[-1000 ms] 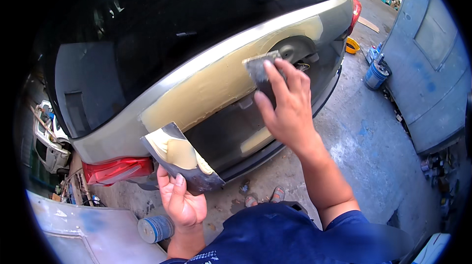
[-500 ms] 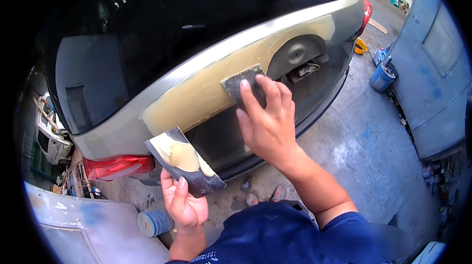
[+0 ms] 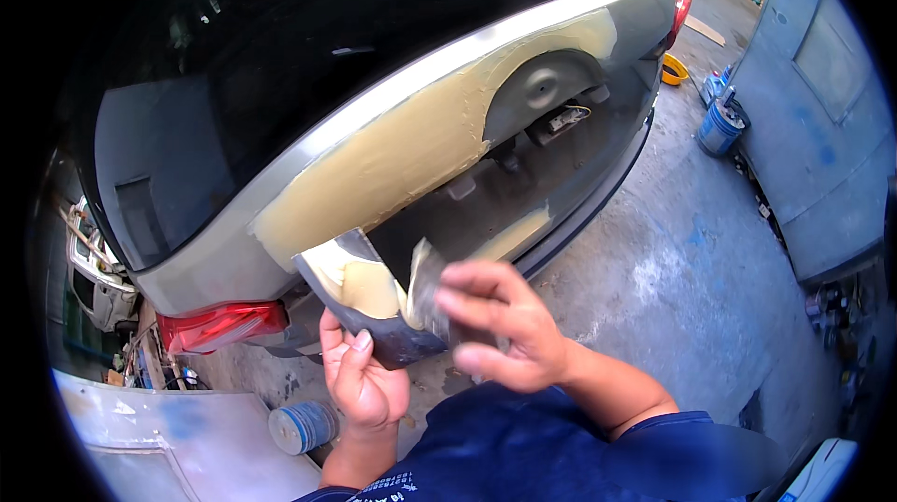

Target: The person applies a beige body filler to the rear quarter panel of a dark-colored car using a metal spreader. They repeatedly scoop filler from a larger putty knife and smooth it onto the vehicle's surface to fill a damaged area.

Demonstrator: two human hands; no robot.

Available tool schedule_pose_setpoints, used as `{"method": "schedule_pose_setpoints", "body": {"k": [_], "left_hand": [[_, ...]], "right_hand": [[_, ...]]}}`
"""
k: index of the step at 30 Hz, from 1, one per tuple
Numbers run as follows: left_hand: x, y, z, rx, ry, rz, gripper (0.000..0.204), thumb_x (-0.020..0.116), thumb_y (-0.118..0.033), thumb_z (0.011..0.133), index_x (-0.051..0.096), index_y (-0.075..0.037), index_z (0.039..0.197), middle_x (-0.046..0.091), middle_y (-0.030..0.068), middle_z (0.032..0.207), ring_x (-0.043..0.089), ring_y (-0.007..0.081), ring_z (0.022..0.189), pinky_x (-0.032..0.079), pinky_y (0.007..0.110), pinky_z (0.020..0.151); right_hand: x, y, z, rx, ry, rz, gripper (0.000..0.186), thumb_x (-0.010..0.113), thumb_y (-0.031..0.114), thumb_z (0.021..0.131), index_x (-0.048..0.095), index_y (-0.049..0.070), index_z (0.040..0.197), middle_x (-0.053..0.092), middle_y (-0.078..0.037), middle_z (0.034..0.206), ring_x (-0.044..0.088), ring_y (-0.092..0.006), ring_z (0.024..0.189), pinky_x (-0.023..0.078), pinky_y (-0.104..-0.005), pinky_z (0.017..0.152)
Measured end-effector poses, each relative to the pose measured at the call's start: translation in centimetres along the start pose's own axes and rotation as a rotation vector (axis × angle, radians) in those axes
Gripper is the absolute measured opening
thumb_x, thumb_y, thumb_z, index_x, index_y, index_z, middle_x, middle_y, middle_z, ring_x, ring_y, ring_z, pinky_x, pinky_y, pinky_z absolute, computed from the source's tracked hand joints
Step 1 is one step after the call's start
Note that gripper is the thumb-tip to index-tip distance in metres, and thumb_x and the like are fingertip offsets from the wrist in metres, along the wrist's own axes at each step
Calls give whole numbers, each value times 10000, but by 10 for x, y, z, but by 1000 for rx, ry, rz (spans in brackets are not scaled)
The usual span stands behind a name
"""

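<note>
While the left hand (image 3: pixel 363 380) grips a dark mixing board (image 3: pixel 369 301) from below, the right hand (image 3: pixel 500 324) pinches a spreader (image 3: pixel 425 289) against its yellow filler (image 3: pixel 372 285) (some remains). The tailgate (image 3: pixel 392 161) farther off already wears a broad coat, apparently unsanded.

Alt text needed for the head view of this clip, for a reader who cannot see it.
A person's right hand presses a spreader blade against yellowish filler on a dark board held from below by the left hand. Behind them is the rear of a grey car, its panel under the window coated with the same filler.
</note>
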State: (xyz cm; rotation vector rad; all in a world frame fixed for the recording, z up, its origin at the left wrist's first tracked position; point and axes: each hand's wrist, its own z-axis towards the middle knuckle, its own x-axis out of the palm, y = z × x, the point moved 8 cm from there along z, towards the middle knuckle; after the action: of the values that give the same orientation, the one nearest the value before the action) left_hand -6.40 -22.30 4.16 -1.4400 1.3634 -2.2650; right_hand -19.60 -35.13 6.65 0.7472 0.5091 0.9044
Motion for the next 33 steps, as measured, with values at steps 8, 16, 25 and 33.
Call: {"method": "schedule_pose_setpoints", "body": {"k": [8,16,25,33], "left_hand": [[26,-14,6,123,102,-2,507,453,40,874,373,-28,1370,485,151,1355,464,278,1274,349,462,1102],[50,-7,-4,172,326,-90,554,437,44,885,341,-95,1413,420,110,1419,393,289,1332,330,505,1109],[64,-11,-10,300,819,856,474,470,139,864,505,13,1320,591,198,1233,585,323,1104,440,366,964],[4,27,20,-257,549,292,354,553,6,919,520,36,1270,651,135,1137,622,162,1037,478,298,914]], "right_hand": [[-33,-52,-41,313,-148,332,501,586,208,905,474,14,1354,464,-174,1364,460,-273,1266,372,-403,1049],[0,-50,-56,527,-70,744,352,597,32,911,507,-42,1243,624,-105,1154,594,-153,1057,471,-323,937],[-14,-25,-26,381,-162,710,400,615,28,898,448,-29,1257,592,-129,1200,575,-183,1108,449,-340,970],[-48,61,18,-204,126,-9,475,603,-106,762,625,72,1202,594,-226,1213,585,-367,1146,462,-440,976]]}}
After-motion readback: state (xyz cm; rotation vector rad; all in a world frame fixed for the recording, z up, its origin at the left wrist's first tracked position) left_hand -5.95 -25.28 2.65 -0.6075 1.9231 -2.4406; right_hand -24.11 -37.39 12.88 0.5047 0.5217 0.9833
